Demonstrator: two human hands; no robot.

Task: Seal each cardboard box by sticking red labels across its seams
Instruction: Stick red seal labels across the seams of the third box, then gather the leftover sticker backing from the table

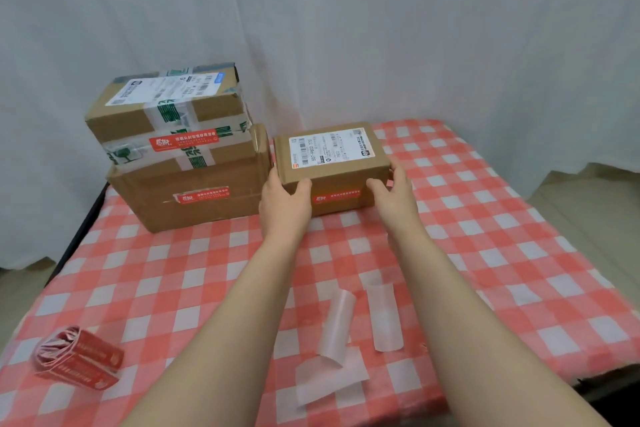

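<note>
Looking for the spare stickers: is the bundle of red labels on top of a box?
No, the bundle of red labels lies on the checked tablecloth at the near left.

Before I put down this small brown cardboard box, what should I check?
1. Left hand and right hand grip the small brown cardboard box: ok.
2. Red label on its front face: ok.
3. Its hidden faces sealed: cannot tell.
4. Taped upper box and large lower box labelled: ok.
5. Bundle of red labels on the checked tablecloth: ok.
6. Translucent backing strips cleared away: not ok.
</note>
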